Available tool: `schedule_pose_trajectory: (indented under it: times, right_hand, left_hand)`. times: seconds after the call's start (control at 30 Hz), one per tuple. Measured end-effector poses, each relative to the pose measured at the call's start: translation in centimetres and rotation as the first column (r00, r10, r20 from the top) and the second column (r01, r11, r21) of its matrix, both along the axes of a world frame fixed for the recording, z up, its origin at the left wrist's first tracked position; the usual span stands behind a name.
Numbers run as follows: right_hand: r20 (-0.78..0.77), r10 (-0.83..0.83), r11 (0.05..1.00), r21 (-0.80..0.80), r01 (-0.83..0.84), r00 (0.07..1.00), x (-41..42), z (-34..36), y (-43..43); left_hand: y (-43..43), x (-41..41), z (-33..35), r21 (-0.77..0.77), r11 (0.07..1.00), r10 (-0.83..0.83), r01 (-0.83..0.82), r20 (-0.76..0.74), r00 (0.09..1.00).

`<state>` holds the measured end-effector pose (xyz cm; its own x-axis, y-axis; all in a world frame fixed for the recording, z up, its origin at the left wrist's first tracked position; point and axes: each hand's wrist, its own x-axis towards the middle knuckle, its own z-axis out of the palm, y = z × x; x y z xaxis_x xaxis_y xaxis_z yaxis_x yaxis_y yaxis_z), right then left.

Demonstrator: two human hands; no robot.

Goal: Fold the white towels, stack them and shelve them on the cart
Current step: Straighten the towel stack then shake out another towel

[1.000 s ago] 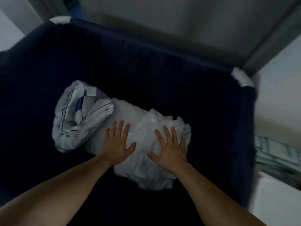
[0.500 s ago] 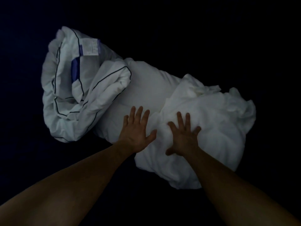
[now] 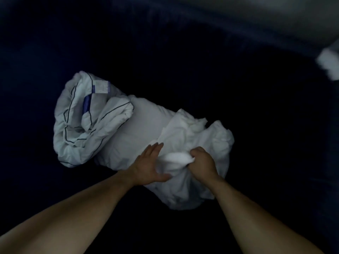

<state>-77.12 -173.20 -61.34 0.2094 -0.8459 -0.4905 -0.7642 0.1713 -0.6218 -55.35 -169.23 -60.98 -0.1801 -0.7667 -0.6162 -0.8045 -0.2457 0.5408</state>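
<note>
Right hand (image 3: 201, 160) was flat on the cloth half a sec ago, now it's balled up w/ a wad of white towel (image 3: 203, 132) bunched in the fist; view has pulled back too, so bin edge shows again.

Far left: crumpled piped linen (image 3: 88, 129), white w/ dark piping, label (image 3: 100, 87) facing up near its top, a blue strip just below. It lies against a plain white bundle (image 3: 145, 120), smooth, mid-pile, partly tucked under the piped piece.

Next, left hand (image 3: 148, 162): fingers straight and together, palm down, resting where bundle and towel meet, thumb spread toward the other hand. Not gripping anything.

Then the raised fold of towel between the two hands, and the right hand, fingers curled tight round it, knuckles up. Hands close, not touching, just that fold between them.

Rest of the towel spreads rumpled to the right and toward the person, lying on the floor of the navy bin (image 3: 266, 107), touching the bundle.

Far right, top: blurred white corner cap (image 3: 328, 65) on bin rim, grey surface beyond.
</note>
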Motion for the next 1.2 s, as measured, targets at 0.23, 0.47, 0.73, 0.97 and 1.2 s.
schedule_pose_trajectory:
  times: [0.23, 0.47, 0.73, 0.97, 1.2]
  right_hand:
    - [0.158, -0.026, 0.944, -0.320, 0.076, 0.987, -5.7, 17.5, 2.4]
    - [0.525, -0.054, 0.899, -0.346, 0.270, 0.850, -12.9, 34.1, 8.8]
    - [0.693, 0.192, 0.848, -0.473, 0.237, 0.695, -22.1, 43.7, 14.9]
    - [0.695, 0.261, 0.893, -0.438, 0.106, 0.669, -31.7, 48.0, 18.9]
    - [0.332, -0.208, 0.835, -0.430, 0.344, 0.920, -38.0, 47.4, 23.1]
  left_hand:
    - [2.0, -9.3, 13.9, -0.314, 0.949, -0.013, -0.014, -0.082, 0.997]
    - [4.4, -18.0, 28.8, -0.533, 0.811, 0.127, -0.241, -0.242, 0.962]
    - [11.4, -25.0, 44.4, -0.484, 0.729, 0.112, -0.484, -0.613, 0.782]
    - [15.2, -30.8, 53.9, -0.466, 0.770, -0.076, -0.436, -0.745, 0.662]
    - [16.1, -35.4, 55.5, -0.395, 0.815, -0.114, -0.425, -0.827, 0.550]
